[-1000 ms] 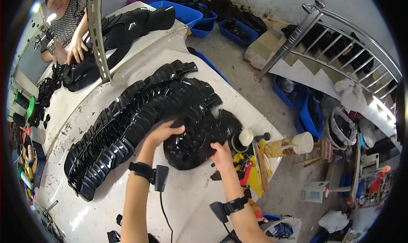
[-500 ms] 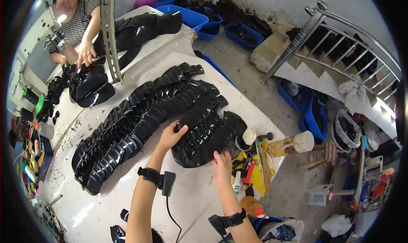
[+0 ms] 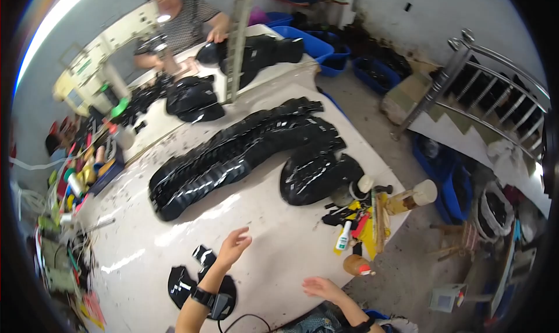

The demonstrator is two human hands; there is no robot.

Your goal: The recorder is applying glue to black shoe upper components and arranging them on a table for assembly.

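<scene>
Over white tabletop [image 3: 265, 228], both hands [image 3: 234, 245] [image 3: 318, 287] have released the rightmost black pile [image 3: 304, 178].

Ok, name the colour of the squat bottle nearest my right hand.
The squat bottle is orange-brown, best seen in the head view.

Left hand [image 3: 234, 248]: bare, black wrist strap [image 3: 202, 297], boxy dark module [image 3: 222, 305], thin black cable [image 3: 247, 316]
Right hand [image 3: 319, 287]: bare, black strap [image 3: 364, 326] behind
Lap: dark patterned cloth [image 3: 322, 322]
</scene>
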